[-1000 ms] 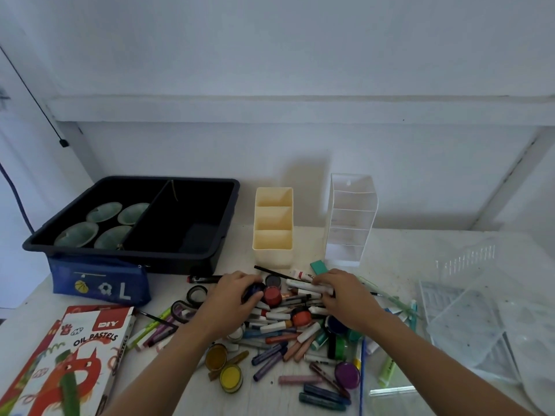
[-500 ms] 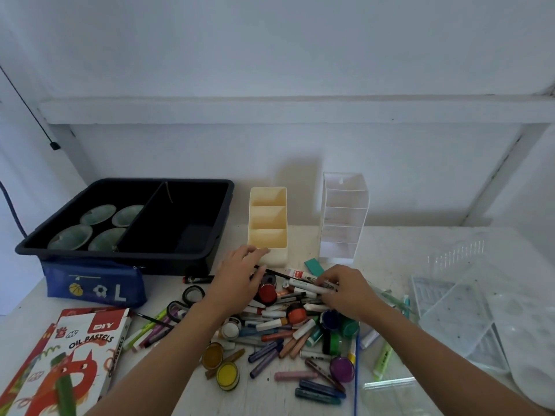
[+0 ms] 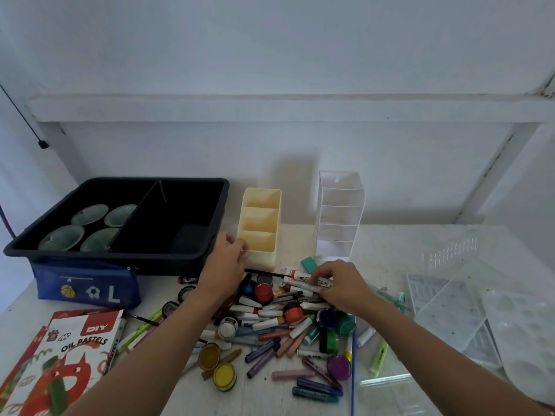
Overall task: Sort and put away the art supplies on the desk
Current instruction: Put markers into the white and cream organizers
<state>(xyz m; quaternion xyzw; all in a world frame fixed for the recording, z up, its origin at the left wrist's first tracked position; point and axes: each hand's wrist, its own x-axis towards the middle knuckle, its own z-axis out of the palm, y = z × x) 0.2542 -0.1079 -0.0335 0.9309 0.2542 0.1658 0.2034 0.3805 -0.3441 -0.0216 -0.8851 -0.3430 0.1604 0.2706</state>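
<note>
A heap of art supplies (image 3: 279, 322) covers the middle of the desk: markers, oil pastels, brushes and small paint pots. My left hand (image 3: 223, 267) reaches past the heap, its fingertips touching the front left corner of the cream three-slot organiser (image 3: 260, 226). My right hand (image 3: 339, 283) pinches a white marker (image 3: 303, 282) at the heap's far edge. A clear acrylic organiser (image 3: 338, 214) stands right of the cream one.
A black divided bin (image 3: 186, 250) holding several green dishes sits at the back left, with a blue pencil pouch (image 3: 87, 288) in front of it. An oil pastels box (image 3: 63, 355) lies at the near left. Clear plastic palettes and trays (image 3: 468, 313) fill the right side.
My left hand has left the heap and moved forward to the cream organiser's corner. My right hand has stayed at the heap's far edge, closing its fingers on a white marker.
</note>
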